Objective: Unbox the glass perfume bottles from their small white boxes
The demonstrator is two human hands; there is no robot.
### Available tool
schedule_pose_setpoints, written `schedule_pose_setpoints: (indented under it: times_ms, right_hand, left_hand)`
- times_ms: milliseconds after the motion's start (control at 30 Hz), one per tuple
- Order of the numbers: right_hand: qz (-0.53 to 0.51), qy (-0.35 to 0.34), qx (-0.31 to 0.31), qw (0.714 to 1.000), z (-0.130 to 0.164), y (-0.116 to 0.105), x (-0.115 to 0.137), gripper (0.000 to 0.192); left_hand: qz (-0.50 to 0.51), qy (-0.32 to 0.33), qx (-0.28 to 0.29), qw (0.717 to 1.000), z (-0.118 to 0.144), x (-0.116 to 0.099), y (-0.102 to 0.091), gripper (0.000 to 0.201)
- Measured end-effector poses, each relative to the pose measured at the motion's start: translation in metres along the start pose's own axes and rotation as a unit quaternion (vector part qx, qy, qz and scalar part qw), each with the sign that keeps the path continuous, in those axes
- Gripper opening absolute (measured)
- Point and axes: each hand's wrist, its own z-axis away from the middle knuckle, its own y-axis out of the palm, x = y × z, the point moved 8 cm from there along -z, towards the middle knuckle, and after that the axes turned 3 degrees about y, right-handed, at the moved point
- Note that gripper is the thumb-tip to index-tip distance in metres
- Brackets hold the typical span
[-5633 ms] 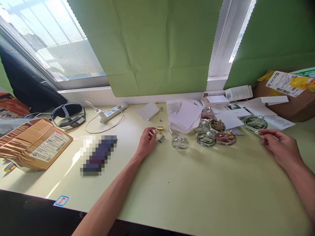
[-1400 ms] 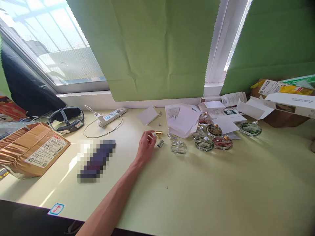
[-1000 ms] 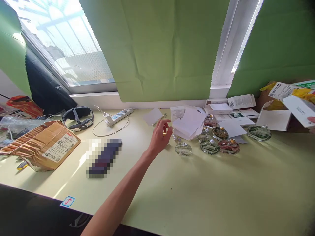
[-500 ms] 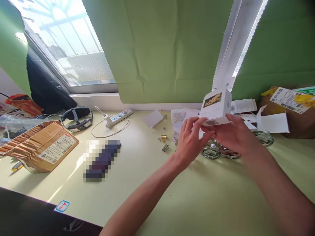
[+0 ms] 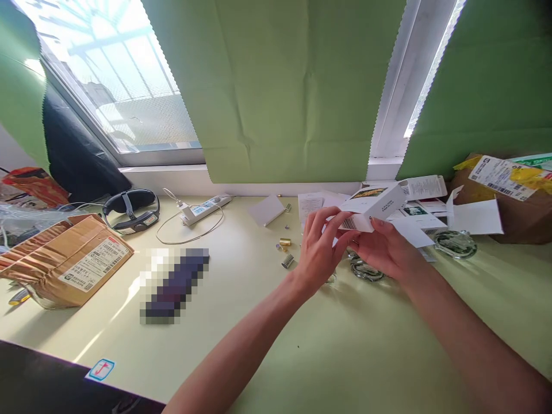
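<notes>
A small white printed box (image 5: 374, 206) is held above the table, tilted, between both hands. My left hand (image 5: 317, 244) grips its near left end, fingers bent over the barcode side. My right hand (image 5: 383, 247) holds the near right corner with the thumb on top; its other fingers are partly hidden underneath. Below the hands lie coiled wires (image 5: 365, 269), partly covered by them. Left of my left hand are a silver metal cylinder (image 5: 287, 261) and a gold one (image 5: 285, 242). White paper sheets (image 5: 309, 206) lie behind the hands.
Opened white boxes (image 5: 474, 215) and another coil (image 5: 455, 244) lie to the right, before a brown carton (image 5: 513, 215). On the left are a cardboard parcel (image 5: 77, 259), a head strap device (image 5: 131, 211), a power strip (image 5: 206, 209) and a pixelated dark object (image 5: 176, 284).
The white box has come down and tipped flatter, its printed top now turned more upward. Both hands moved slightly left with it, uncovering more of the boxes and the coil at right.
</notes>
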Motion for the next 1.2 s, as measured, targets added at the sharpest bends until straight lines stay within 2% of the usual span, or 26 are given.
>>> schedule_pose_setpoints:
  times_ms: [100,200,300,433,567,633,900,1067,1200]
  right_hand:
    - [0.022,-0.014,-0.001,1.0,0.0,0.005,0.002,0.032]
    - [0.017,-0.043,-0.011,0.999,0.0,0.01,0.004,0.033]
    - [0.01,-0.056,-0.022,0.998,0.001,0.016,0.005,0.031]
    - [-0.013,-0.068,-0.047,0.996,0.005,0.022,0.009,0.023]
    - [-0.027,-0.081,-0.098,0.992,0.009,0.025,0.012,0.019]
    - [-0.034,-0.079,-0.101,0.991,0.009,0.028,0.012,0.016]
    - [-0.012,-0.06,-0.048,0.997,0.005,0.03,0.014,0.016]
    - [0.021,-0.08,-0.03,0.996,0.006,0.025,0.02,0.025]
    - [0.092,-0.058,-0.006,0.994,0.007,0.02,0.024,0.042]
  left_hand:
    - [0.024,-0.027,0.027,0.999,-0.004,0.007,0.002,0.023]
    - [0.039,-0.047,0.001,0.998,-0.008,0.011,-0.006,0.008]
    - [0.02,-0.031,-0.021,0.999,-0.009,0.009,-0.012,0.019]
    - [0.024,0.003,-0.022,0.999,-0.012,0.006,-0.016,0.019]
    - [0.044,-0.008,0.063,0.997,-0.023,0.008,-0.011,0.011]
    - [0.066,-0.01,0.103,0.992,-0.03,0.009,-0.011,0.013]
    - [0.122,0.025,0.277,0.953,-0.041,0.005,-0.02,0.03]
    - [0.126,0.019,0.331,0.935,-0.039,0.001,-0.025,0.039]
    - [0.096,0.02,0.389,0.916,-0.031,-0.002,-0.022,0.042]
